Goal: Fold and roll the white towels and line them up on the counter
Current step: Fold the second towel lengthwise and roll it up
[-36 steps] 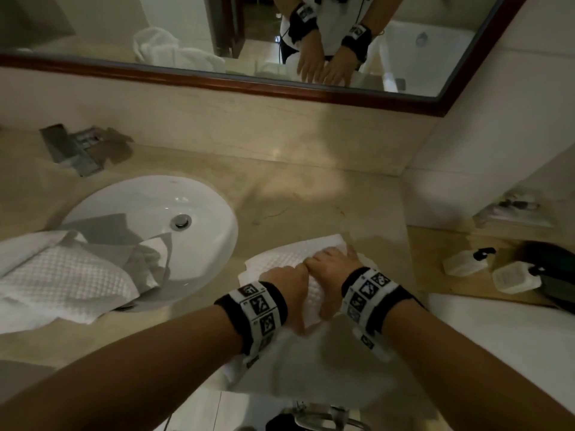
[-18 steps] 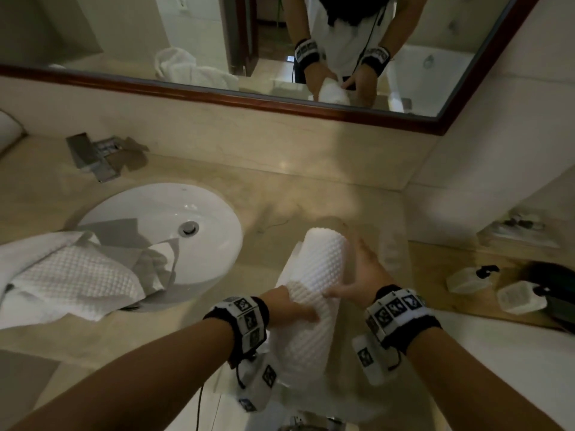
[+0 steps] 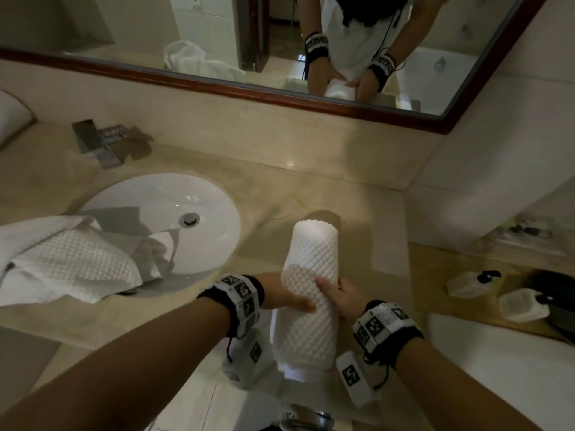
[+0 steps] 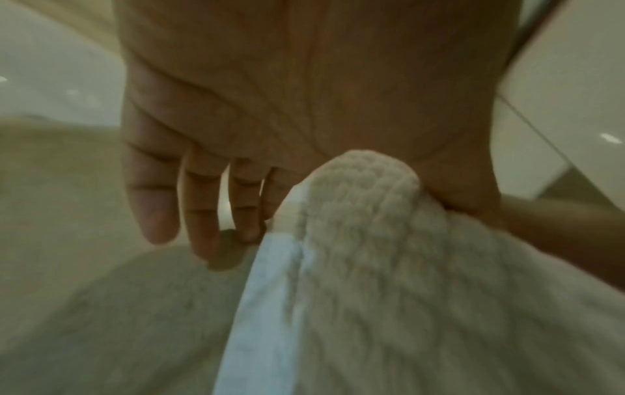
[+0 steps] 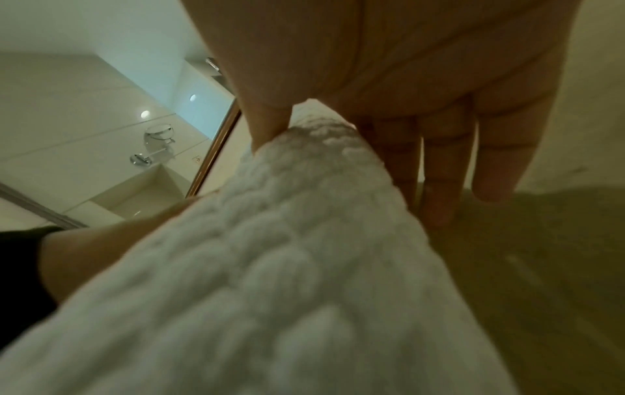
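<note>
A rolled white waffle towel [image 3: 311,253] lies lengthwise on the beige counter [image 3: 357,213], right of the sink, its far end pointing at the mirror. My left hand [image 3: 286,298] holds the roll's near part from the left, thumb over the top. My right hand [image 3: 339,295] holds it from the right, thumb also on top. In the left wrist view the towel [image 4: 389,267] sits between the thumb and the nearly straight fingers [image 4: 199,213]. The right wrist view shows the towel [image 5: 270,267] wedged the same way against the fingers [image 5: 439,173].
A loose heap of white towels [image 3: 68,262] hangs over the left rim of the round white sink [image 3: 214,244]. A steel tap [image 3: 102,144] stands behind it. Two small pump bottles [image 3: 469,284] sit on a lower ledge at the right. The mirror [image 3: 342,104] runs along the back wall.
One second ago both hands pressed on the flat folded towel. It is now a finished roll, held from both sides and set pointing away from me.
</note>
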{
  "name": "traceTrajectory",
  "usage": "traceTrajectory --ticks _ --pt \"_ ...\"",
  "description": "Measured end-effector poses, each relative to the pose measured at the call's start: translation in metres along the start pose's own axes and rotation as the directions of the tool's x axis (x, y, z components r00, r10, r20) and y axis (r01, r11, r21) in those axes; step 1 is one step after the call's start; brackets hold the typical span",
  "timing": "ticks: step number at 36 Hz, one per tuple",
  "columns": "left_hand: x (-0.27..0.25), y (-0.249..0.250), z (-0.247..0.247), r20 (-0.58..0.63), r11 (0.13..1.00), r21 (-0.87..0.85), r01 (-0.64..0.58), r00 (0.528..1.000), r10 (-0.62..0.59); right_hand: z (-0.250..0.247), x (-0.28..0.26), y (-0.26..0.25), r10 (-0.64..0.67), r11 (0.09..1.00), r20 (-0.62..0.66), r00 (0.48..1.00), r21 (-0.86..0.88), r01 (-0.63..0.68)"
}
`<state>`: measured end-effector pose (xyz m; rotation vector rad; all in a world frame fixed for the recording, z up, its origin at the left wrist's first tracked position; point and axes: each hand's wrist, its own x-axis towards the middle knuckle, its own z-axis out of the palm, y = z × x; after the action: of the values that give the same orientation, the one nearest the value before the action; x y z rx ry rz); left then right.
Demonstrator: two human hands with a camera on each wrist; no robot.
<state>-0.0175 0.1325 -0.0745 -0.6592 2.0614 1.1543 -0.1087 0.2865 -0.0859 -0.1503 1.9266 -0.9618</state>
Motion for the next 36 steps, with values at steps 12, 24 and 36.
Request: traceTrajectory --ticks 12,24,36 --pt "-0.001 -0.044 -0.018 0.096 0.876 -0.468 0.119 0.992 -0.083 0.022 0.048 0.022 0.022 0.985 0.111 0.994 0.170 -0.041" --pt "-0.036 -0.088 -0.016 -0.184 0.597 -0.760 -0.257 0.966 0.182 0.088 0.026 -0.015 -0.136 0.872 0.296 0.945 0.489 -0.028" --pt "-0.110 -0.220 -0.090 -0.298 0.662 -0.673 -0.330 0.940 0.166 0.240 0.001 -0.086 -0.229 0.787 0.417 0.880 0.612 -0.084"
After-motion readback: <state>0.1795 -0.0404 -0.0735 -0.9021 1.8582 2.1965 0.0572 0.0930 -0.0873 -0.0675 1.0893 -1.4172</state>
